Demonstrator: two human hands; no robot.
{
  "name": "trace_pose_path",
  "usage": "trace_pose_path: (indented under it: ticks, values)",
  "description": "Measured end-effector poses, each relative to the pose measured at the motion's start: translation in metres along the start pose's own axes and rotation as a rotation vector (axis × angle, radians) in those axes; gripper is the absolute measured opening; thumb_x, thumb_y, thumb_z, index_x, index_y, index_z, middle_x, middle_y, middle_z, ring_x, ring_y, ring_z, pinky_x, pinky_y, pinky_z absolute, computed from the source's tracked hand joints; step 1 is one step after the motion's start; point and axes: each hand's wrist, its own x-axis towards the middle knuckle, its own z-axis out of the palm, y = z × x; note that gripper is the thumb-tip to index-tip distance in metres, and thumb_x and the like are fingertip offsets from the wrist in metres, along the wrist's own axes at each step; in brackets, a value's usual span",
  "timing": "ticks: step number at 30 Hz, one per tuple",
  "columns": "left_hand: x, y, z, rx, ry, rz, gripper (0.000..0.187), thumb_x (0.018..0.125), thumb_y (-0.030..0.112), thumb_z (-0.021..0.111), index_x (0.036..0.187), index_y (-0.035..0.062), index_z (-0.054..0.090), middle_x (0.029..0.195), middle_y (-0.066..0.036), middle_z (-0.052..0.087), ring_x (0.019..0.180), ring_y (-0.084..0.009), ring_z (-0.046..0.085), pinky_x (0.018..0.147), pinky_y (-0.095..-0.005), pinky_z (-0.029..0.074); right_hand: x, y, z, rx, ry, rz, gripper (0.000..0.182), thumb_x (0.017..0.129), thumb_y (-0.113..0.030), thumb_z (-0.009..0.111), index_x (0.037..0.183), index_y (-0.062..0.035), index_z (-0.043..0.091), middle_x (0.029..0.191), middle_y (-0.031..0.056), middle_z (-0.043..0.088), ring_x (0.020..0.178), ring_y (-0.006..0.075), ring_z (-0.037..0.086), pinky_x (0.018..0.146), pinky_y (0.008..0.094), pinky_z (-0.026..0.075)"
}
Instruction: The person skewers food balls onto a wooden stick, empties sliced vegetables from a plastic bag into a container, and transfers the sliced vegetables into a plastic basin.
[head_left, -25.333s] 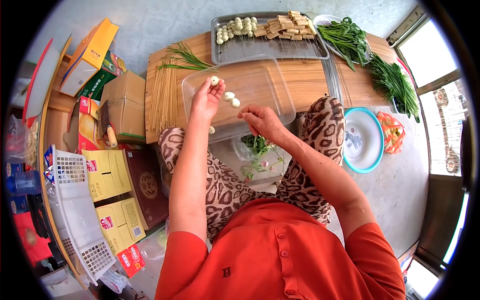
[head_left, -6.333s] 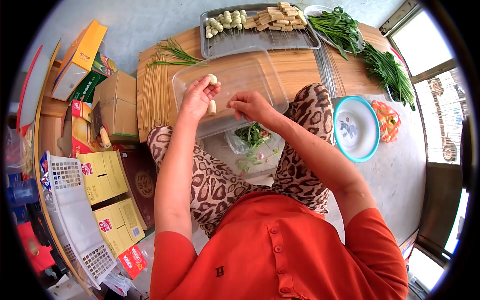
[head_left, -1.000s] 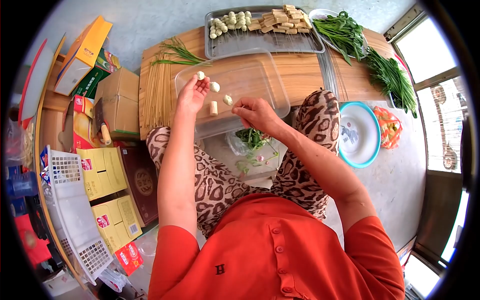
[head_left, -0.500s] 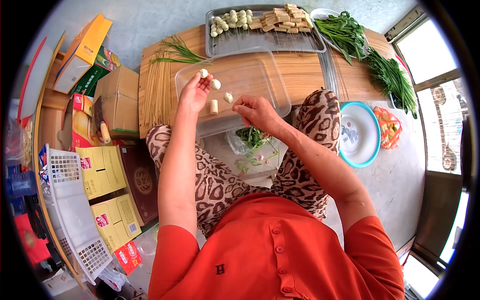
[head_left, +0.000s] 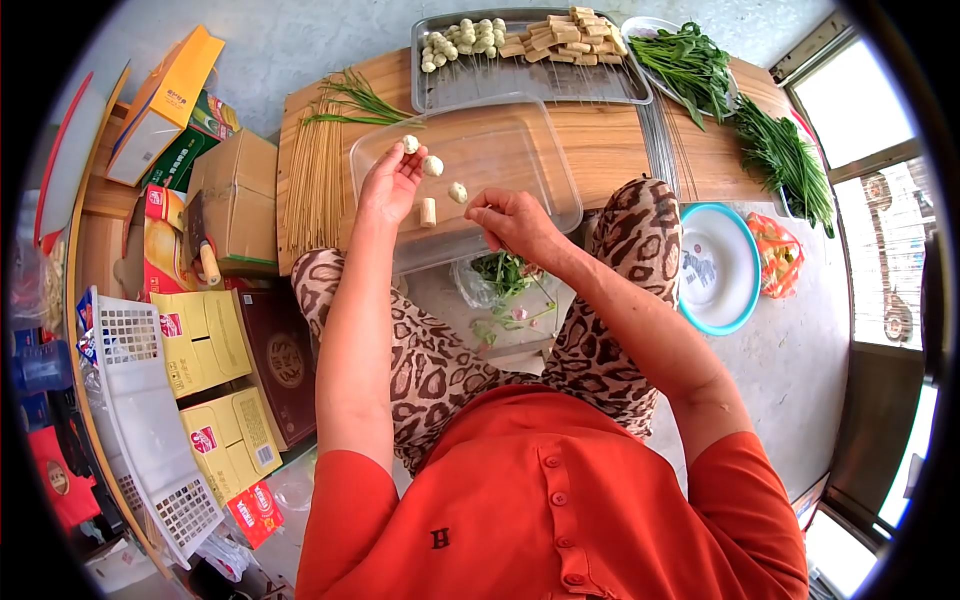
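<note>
Head view: the left hand (head_left: pixel 393 184), at 11 o'clock, pinches a pale ball (head_left: pixel 411 144) between thumb and fingertips, its other fingers loosely curled. Toward 5 o'clock from that ball, two more balls (head_left: pixel 445 179) run in a line to the right hand (head_left: pixel 517 221), at 1 o'clock. Its fingers are curled and pinched together; whether something thin lies between them, or joins the balls, cannot be told. Below these balls is a short roll (head_left: pixel 428 212), over the clear bin (head_left: pixel 520 145). This bin overlaps the near edge of the counter (head_left: pixel 600 140) at 12 o'clock. Beyond it, a metal tray (head_left: pixel 436 92) holds clustered balls and piled rolls. Thin sticks (head_left: pixel 317 190) lie at 10 o'clock, a basin (head_left: pixel 738 250) at 3.
</note>
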Motion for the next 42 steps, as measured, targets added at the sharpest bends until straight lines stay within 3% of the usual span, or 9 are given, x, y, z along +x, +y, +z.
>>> trace_pose_path:
  ticks: [19,22,32,42]
  values:
    - [-0.008,0.007,0.01,0.026,-0.119,-0.039,0.028,0.083,0.015,0.064,0.104,0.0007,0.054,0.097,-0.009,0.058,0.094,-0.0191,0.057,0.084,-0.0324,0.049,0.002,0.008,-0.003,0.009,0.04,-0.022,0.016,0.086,-0.017,0.056,0.085,-0.0023,0.062,0.052,0.0023,0.053,0.048,0.0086,0.049,0.047,0.0257,0.04]
    - [-0.01,0.007,0.013,0.035,-0.099,-0.04,0.022,0.082,0.016,0.066,0.098,0.0026,0.059,0.095,-0.008,0.06,0.091,-0.0197,0.058,0.08,-0.0333,0.048,0.002,0.009,-0.003,0.005,0.048,-0.032,0.016,0.087,-0.018,0.056,0.085,-0.0026,0.062,0.051,0.0022,0.053,0.047,0.0085,0.049,0.047,0.0259,0.04]
    - [-0.012,0.004,0.015,0.109,-0.161,-0.053,0.023,0.083,0.019,0.064,0.101,0.0046,0.06,0.095,-0.007,0.061,0.09,-0.0188,0.058,0.079,-0.0341,0.049,0.003,0.01,-0.001,-0.011,0.067,-0.035,0.017,0.087,-0.019,0.056,0.084,-0.0028,0.061,0.05,0.0021,0.053,0.047,0.0087,0.048,0.047,0.0264,0.039]
    - [-0.025,0.0,0.033,0.219,-0.22,0.014,0.027,0.087,0.009,0.057,0.112,0.0055,0.049,0.101,-0.01,0.058,0.096,-0.023,0.059,0.082,-0.0352,0.052,0.009,0.01,0.002,0.051,0.08,-0.044,0.017,0.087,-0.019,0.055,0.086,-0.0038,0.062,0.05,0.001,0.052,0.046,0.0073,0.045,0.045,0.0257,0.036]
